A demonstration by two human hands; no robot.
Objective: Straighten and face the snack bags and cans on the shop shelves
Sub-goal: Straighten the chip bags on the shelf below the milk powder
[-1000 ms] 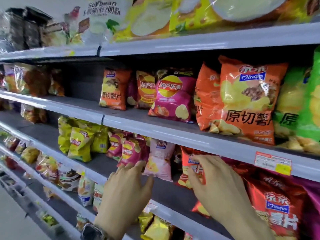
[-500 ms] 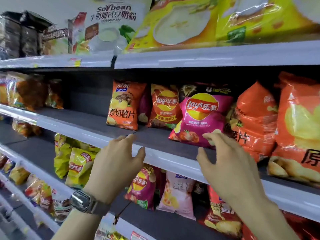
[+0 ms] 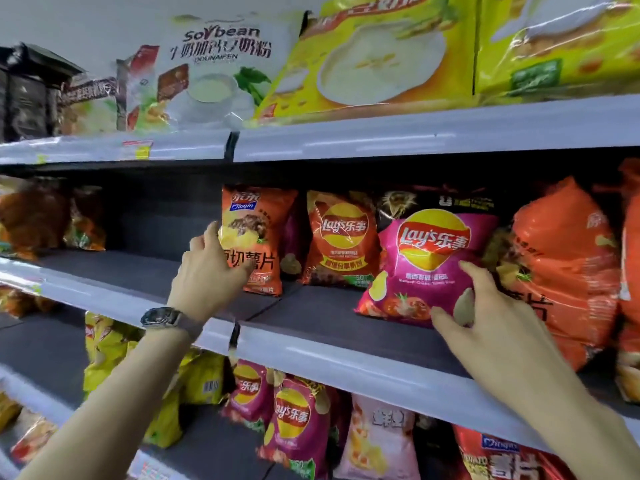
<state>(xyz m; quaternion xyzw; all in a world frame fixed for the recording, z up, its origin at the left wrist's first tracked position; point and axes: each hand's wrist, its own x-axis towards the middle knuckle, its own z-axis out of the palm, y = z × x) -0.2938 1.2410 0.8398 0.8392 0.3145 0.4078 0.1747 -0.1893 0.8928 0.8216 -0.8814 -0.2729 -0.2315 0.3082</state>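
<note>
On the middle shelf [image 3: 332, 317] an orange Qinqin crisp bag [image 3: 259, 233] stands upright. My left hand [image 3: 211, 271], with a watch on its wrist, grips that bag by its left edge, thumb across the front. To its right stands an orange Lay's bag [image 3: 341, 237], and then a pink Lay's bag [image 3: 426, 261] that leans forward. My right hand [image 3: 485, 313] touches the lower right of the pink bag with spread finger and thumb. A large orange bag [image 3: 564, 265] stands right behind that hand.
The top shelf [image 3: 415, 133] carries big soybean-powder and yellow cereal packs. The shelf below holds yellow bags [image 3: 107, 351], pink Lay's bags [image 3: 294, 424] and a pale pink bag [image 3: 377, 441]. Left of the Qinqin bag the middle shelf shows bare dark board up to brownish bags [image 3: 83, 223].
Both hands rose from the lower shelf to the middle one. The left hand took hold of the orange Qinqin bag and the right hand reached the pink Lay's bag. The camera tilted upward.
</note>
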